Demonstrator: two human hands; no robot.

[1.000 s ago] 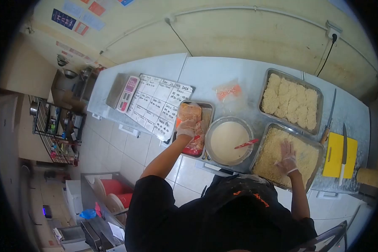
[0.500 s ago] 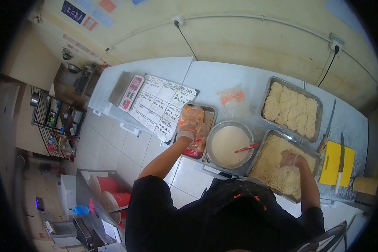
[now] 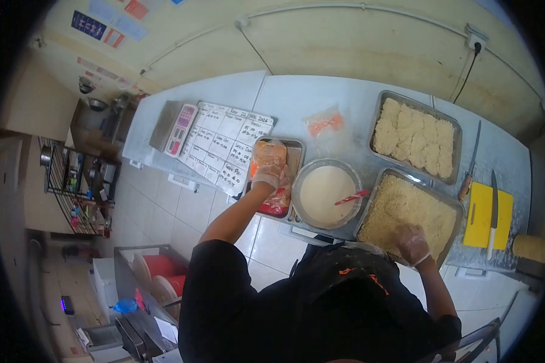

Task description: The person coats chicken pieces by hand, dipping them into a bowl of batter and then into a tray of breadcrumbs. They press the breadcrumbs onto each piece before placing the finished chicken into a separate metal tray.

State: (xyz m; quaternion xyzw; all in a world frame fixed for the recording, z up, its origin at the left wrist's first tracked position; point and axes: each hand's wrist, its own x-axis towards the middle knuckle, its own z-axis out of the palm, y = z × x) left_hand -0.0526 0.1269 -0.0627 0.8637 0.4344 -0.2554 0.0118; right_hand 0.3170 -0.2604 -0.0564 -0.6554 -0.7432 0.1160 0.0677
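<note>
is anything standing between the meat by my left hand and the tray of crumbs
Yes: the bowl of pale liquid, with a red utensil in it, stands between the meat and the crumb tray, where the right hand is. Nothing visible stands between the left hand and the meat.

The right hand in its clear glove [image 3: 412, 242] is now down by the near wall of the lower rectangular metal tray [image 3: 371, 199], its fingers bent into the pale yellow crumbs [image 3: 430, 212]. One second ago it lay farther in, fingers spread; half a second ago it was nearer the right wall, curled.
</note>
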